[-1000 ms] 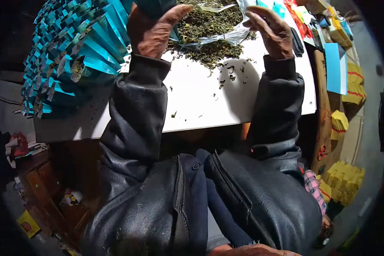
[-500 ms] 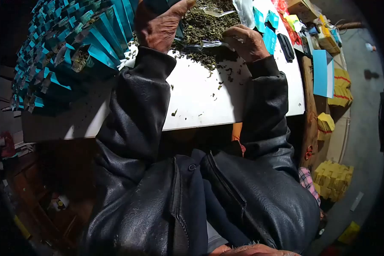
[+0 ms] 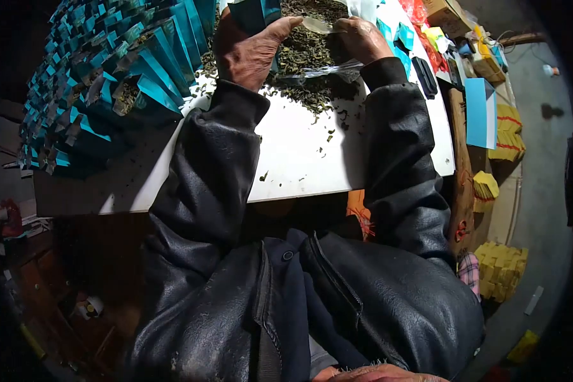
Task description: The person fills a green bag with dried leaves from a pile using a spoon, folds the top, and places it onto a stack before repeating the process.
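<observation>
At the top of the head view, my left hand (image 3: 251,54) is closed around a teal foil pouch (image 3: 254,14), thumb stretched along its side. My right hand (image 3: 364,39) pinches the near end of a small translucent scoop-like piece (image 3: 316,25), whose exact kind is hard to make out. Between both hands lies a heap of dark dried tea leaves (image 3: 302,56) in an opened clear plastic bag (image 3: 328,70). Loose leaves are scattered over the white tabletop (image 3: 299,156). The upper part of the pouch is cut off by the frame.
Many upright teal pouches (image 3: 153,70), some showing leaves at their open tops, crowd the table's left side. On the right are more teal packets (image 3: 402,54), a black case (image 3: 424,77), a blue carton (image 3: 481,113) and stacked yellow packs (image 3: 502,270).
My right hand has moved up and taken hold of the translucent piece, which lay on the leaves before. My left hand with the pouch has shifted slightly right and down.
</observation>
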### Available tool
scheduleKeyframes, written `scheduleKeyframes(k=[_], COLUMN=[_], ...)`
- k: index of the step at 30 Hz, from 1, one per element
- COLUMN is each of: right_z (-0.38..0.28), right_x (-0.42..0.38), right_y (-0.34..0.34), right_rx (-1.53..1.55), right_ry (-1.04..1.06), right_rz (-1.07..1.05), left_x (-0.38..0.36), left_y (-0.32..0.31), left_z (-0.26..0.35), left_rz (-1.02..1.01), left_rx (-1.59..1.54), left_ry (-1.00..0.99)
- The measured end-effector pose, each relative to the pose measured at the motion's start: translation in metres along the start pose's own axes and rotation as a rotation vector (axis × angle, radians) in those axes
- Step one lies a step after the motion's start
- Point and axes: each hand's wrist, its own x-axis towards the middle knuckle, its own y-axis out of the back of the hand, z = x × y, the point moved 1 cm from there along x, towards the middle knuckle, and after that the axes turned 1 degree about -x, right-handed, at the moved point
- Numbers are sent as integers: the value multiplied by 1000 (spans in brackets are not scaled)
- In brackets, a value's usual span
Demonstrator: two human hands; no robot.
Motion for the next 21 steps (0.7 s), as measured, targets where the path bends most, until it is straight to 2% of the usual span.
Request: scheduleKeyframes(k=[3, 5, 9, 12, 14, 16, 18, 20, 21], right_z=[3, -1, -13, -12, -8, 4, 17, 20, 25], right_x=[2, -5, -12, -10, -12, -17, -19, -25, -27], right_y=[-1, 5, 12, 10, 14, 13, 15, 23, 27], right_rx=[30, 220, 354, 284, 335, 673, 617, 670, 408], right_ry=[-10, 1, -24, 57, 29, -107, -96, -288, -107], right_rz=[-91, 51, 176, 276, 273, 298, 303, 215, 321], left_x=[-2, -1, -1, -2, -3, -3, -3, -4, -4], left_y=[-2, -3, -5, -9, -11, -12, -14, -17, -18], left_z=[6, 7, 6, 6, 6, 7, 6, -2, -9], left_rz=[-12, -35, -25, -33, -19, -46, -68, -89, -81], left_rx=[-84, -120, -25, -50, -73, -100, -108, -120, -124], left_ry=[37, 58, 78, 77, 67, 49, 63, 83, 61])
